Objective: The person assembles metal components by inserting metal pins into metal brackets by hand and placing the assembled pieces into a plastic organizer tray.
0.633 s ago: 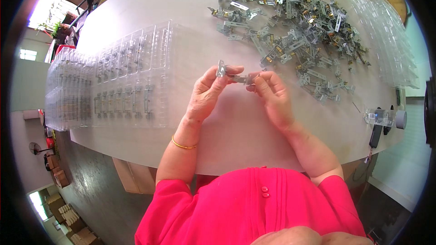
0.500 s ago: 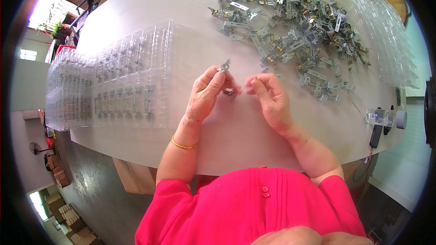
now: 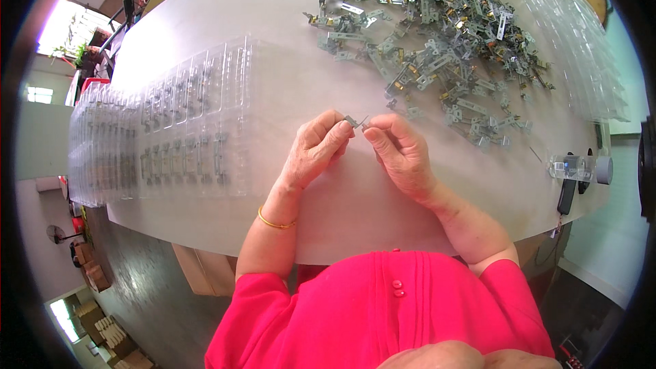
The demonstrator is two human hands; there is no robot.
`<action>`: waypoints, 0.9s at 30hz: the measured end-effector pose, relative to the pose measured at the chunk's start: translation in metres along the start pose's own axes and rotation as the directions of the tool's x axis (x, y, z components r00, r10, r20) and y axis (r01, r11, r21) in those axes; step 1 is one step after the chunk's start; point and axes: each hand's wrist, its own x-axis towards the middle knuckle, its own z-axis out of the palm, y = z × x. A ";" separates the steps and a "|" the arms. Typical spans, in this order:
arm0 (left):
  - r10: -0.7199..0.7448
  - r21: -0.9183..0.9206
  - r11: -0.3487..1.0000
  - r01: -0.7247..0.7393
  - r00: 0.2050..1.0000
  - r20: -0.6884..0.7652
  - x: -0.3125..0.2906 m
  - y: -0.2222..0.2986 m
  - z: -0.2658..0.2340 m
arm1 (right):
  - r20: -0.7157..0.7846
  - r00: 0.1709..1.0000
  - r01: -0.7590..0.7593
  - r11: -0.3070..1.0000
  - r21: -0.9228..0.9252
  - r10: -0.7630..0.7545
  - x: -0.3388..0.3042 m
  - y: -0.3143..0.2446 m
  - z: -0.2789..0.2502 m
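Note:
Over the middle of the table, my left hand [image 3: 316, 149] is closed on a small metal bracket [image 3: 350, 121], most of it hidden by the fingers. Thumb and forefinger of my right hand [image 3: 404, 156] pinch a thin pin-like metal piece [image 3: 364, 121], its tip close to the bracket. Whether the two touch is too small to tell. Beyond both hands lies a large heap of loose metal brackets [image 3: 447, 61], grey with some brass-coloured parts.
On the left, a clear plastic tray [image 3: 247, 106] holds rows of brackets, beside a stack of filled trays [image 3: 102, 147]. Clear trays [image 3: 581, 48] are piled at the far right. A clear bottle [image 3: 577, 168] with a grey cap lies near the right edge, by a black object [image 3: 566, 195].
The bracket in my left hand has turned and come down between the fingertips. My right hand has moved left toward it and now pinches a thin piece.

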 end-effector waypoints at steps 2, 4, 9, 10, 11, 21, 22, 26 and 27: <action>0.025 0.055 0.998 -0.024 1.000 -0.013 -0.001 0.001 0.000 | -0.007 1.000 0.002 1.000 -0.015 -0.002 0.000 0.002 0.001; 0.075 0.091 0.993 -0.071 0.997 -0.036 -0.001 -0.005 0.001 | -0.017 1.000 0.002 0.999 -0.034 -0.003 -0.002 0.003 0.001; 0.059 0.122 0.991 -0.051 0.997 -0.059 -0.003 -0.005 0.001 | 0.002 0.999 -0.044 0.999 -0.002 0.044 -0.003 0.000 0.000; 0.054 0.128 0.991 -0.046 0.997 -0.062 -0.003 -0.005 0.001 | 0.002 0.999 -0.039 0.999 -0.003 0.039 -0.003 0.001 0.000; 0.058 0.129 0.990 -0.050 0.996 -0.061 -0.003 -0.004 0.001 | 0.002 1.000 -0.019 1.000 -0.014 0.019 -0.003 0.003 -0.001; 0.229 0.403 0.895 -0.191 0.972 -0.048 -0.001 0.002 0.011 | -0.019 1.000 -0.019 0.998 -0.062 0.018 0.000 0.006 -0.002; 0.236 0.434 0.880 -0.190 0.970 -0.054 -0.002 0.003 0.012 | -0.024 1.000 -0.006 0.998 -0.067 0.005 0.000 0.007 0.000; 0.345 0.539 0.797 -0.273 0.938 -0.035 -0.002 -0.007 0.012 | -0.057 0.987 0.136 0.975 -0.177 -0.148 0.002 0.004 0.004; 0.365 0.523 0.801 -0.292 0.930 -0.040 -0.004 -0.004 0.013 | -0.036 0.968 0.229 0.935 -0.271 -0.247 0.004 0.003 0.002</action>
